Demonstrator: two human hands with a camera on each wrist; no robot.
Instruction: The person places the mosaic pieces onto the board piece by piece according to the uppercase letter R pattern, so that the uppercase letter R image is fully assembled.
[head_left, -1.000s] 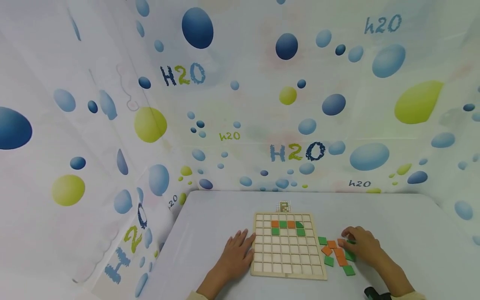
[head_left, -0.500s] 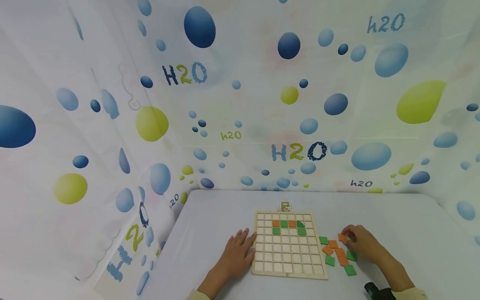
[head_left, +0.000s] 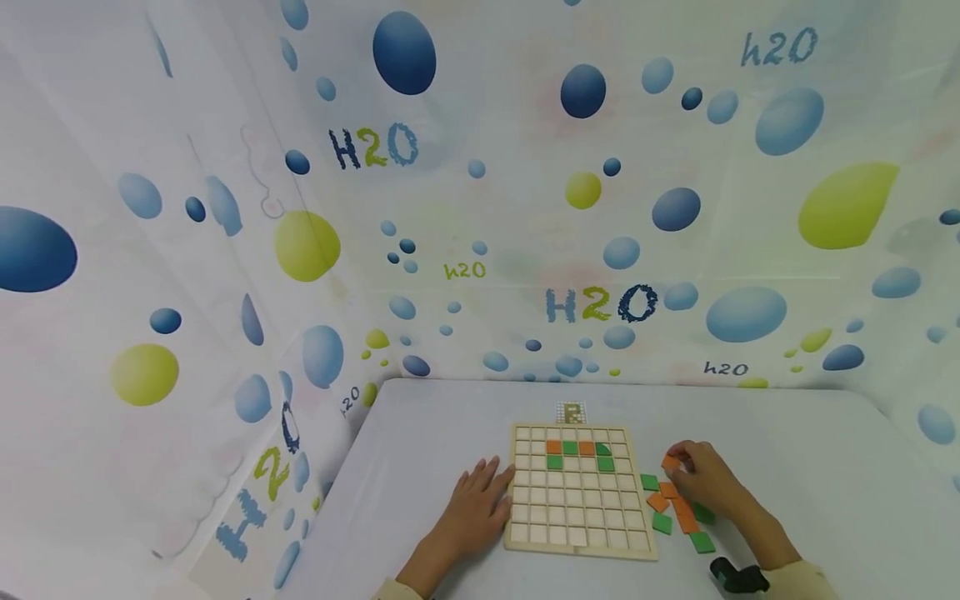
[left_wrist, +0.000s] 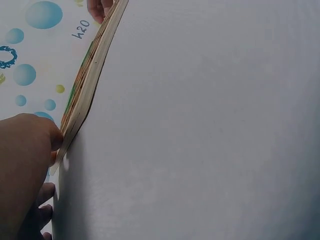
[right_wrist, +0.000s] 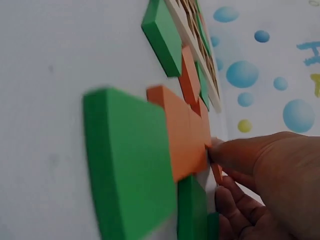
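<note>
A wooden grid board [head_left: 577, 533] lies on the white table, with a few orange and green tiles [head_left: 577, 454] set in its upper rows. My left hand [head_left: 474, 500] rests flat on the table with its fingers against the board's left edge [left_wrist: 80, 107]. My right hand [head_left: 701, 479] pinches an orange tile [head_left: 670, 462] just above a loose pile of orange and green tiles [head_left: 678, 517] to the right of the board. In the right wrist view the fingers [right_wrist: 250, 155] hold the orange tile [right_wrist: 217, 172] near the pile's green tile [right_wrist: 127, 165] and orange tiles [right_wrist: 187, 132].
A small printed card [head_left: 570, 412] lies just beyond the board's far edge. Bubble-patterned curtains close off the table at the back and left. A black wrist strap [head_left: 738, 577] shows at the right wrist.
My right hand has lifted an orange tile out of the pile and moved it up and left toward the board. The left hand has stayed in place.
</note>
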